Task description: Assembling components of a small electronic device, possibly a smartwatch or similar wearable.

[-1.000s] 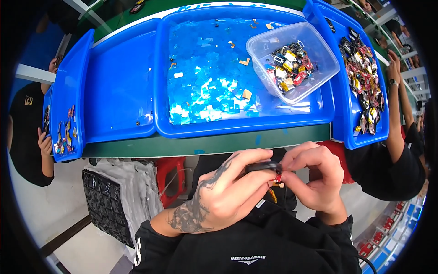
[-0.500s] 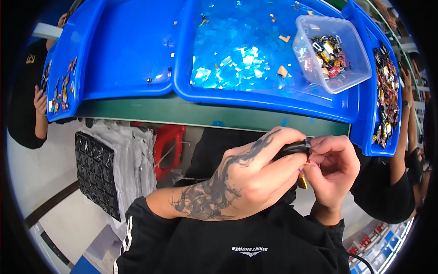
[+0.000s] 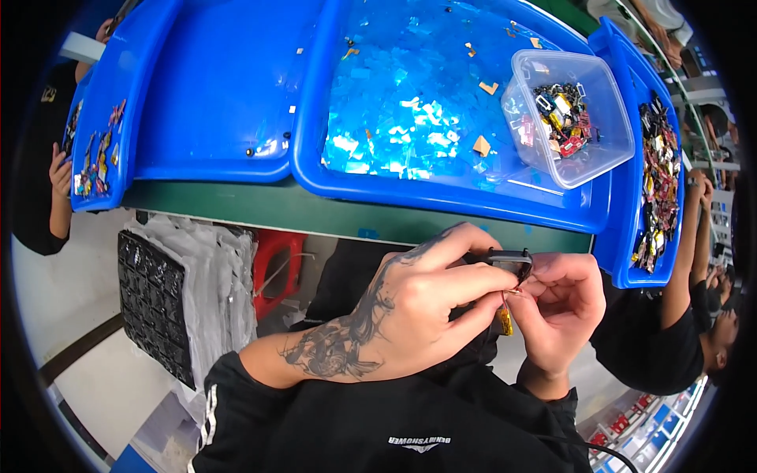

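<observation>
A green workbench runs across the view, carrying big blue trays side by side. Below its front edge, pale floor, a red stool tucked under, and black moulded trays stacked just left of the stool.

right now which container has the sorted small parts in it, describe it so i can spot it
Start at the big middle blue plastic tray, whose floor is strewn with shiny clear film scraps. In its right-hand end sits a clear square plastic tub, tilted, holding a small heap of mixed black, yellow and red parts. It is the only see-through container; everything around it is solid blue.
</observation>
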`<state>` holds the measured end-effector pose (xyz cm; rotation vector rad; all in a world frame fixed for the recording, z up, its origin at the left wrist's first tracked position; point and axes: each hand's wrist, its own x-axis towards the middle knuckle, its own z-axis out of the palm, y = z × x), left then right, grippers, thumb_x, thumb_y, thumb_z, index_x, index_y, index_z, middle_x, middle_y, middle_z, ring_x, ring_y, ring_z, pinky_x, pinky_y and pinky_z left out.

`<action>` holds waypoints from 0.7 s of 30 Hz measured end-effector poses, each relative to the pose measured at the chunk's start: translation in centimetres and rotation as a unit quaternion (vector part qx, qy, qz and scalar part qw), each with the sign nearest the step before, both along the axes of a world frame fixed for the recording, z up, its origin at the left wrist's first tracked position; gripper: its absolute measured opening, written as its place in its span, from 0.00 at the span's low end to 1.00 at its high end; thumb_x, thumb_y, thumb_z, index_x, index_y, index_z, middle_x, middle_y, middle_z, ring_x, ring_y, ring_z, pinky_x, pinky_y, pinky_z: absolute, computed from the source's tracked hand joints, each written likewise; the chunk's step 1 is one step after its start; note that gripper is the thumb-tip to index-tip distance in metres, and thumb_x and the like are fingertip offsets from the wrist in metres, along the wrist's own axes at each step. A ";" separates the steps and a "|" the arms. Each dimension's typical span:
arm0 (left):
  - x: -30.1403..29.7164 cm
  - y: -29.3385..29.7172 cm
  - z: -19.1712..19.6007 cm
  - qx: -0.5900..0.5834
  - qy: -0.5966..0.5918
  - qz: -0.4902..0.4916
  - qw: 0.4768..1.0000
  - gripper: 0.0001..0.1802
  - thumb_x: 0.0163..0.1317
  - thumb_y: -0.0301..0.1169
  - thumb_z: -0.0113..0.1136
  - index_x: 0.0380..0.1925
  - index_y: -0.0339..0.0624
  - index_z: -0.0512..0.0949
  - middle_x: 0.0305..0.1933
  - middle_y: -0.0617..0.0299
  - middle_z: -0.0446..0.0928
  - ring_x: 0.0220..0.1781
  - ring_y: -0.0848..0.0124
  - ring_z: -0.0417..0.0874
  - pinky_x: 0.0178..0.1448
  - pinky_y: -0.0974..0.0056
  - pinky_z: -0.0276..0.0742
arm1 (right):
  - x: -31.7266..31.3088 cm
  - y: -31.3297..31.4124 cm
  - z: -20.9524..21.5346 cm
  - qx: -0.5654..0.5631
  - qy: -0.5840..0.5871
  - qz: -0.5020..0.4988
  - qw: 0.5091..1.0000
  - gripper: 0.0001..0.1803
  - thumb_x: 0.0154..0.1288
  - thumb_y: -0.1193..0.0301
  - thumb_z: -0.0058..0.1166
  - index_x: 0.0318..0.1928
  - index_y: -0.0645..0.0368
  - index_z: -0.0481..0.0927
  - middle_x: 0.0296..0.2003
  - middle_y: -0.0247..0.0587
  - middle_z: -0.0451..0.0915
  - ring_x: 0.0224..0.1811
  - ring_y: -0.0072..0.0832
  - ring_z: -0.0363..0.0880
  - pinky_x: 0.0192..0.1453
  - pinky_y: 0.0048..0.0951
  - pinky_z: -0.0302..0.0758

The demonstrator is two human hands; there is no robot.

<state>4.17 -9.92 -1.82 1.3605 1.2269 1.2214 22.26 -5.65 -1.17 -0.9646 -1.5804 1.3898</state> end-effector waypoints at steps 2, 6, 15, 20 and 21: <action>-0.1 0.0 0.2 -0.021 -0.020 -0.011 1.000 0.12 0.53 0.14 0.63 0.39 0.33 0.83 0.46 0.52 0.76 0.40 0.70 0.84 0.40 0.72 0.85 | 0.1 0.5 0.0 0.045 -0.025 0.023 0.998 0.13 0.52 0.87 0.62 0.39 0.70 0.74 0.40 0.50 0.79 0.38 0.26 0.83 0.44 0.23 0.79; -0.2 0.1 0.1 -0.024 -0.075 0.023 0.997 0.12 0.55 0.15 0.63 0.40 0.33 0.83 0.48 0.50 0.76 0.43 0.68 0.84 0.41 0.70 0.86 | -0.8 0.5 0.8 0.051 -0.053 0.018 0.997 0.10 0.50 0.86 0.64 0.33 0.69 0.77 0.37 0.50 0.79 0.37 0.27 0.81 0.41 0.22 0.79; 0.1 -0.8 0.5 -0.013 -0.049 0.027 0.998 0.14 0.57 0.13 0.55 0.43 0.30 0.82 0.50 0.47 0.75 0.43 0.68 0.84 0.43 0.69 0.83 | -1.0 0.5 1.2 0.085 -0.088 0.046 0.991 0.08 0.54 0.85 0.62 0.33 0.70 0.77 0.38 0.49 0.77 0.36 0.26 0.81 0.37 0.21 0.80; -0.1 -1.2 0.8 -0.031 -0.051 0.025 0.998 0.15 0.59 0.14 0.54 0.45 0.30 0.81 0.51 0.47 0.74 0.41 0.70 0.83 0.40 0.70 0.81 | -1.0 0.1 1.3 0.081 -0.108 0.025 0.991 0.07 0.54 0.86 0.61 0.33 0.69 0.76 0.38 0.49 0.78 0.35 0.27 0.80 0.35 0.21 0.81; -0.1 -1.1 1.2 -0.025 -0.031 0.028 0.999 0.14 0.59 0.14 0.55 0.44 0.31 0.81 0.50 0.48 0.75 0.40 0.70 0.83 0.39 0.70 0.80 | -1.1 0.1 1.3 0.080 -0.109 0.028 0.990 0.07 0.54 0.86 0.61 0.33 0.69 0.76 0.38 0.49 0.78 0.35 0.27 0.80 0.35 0.21 0.81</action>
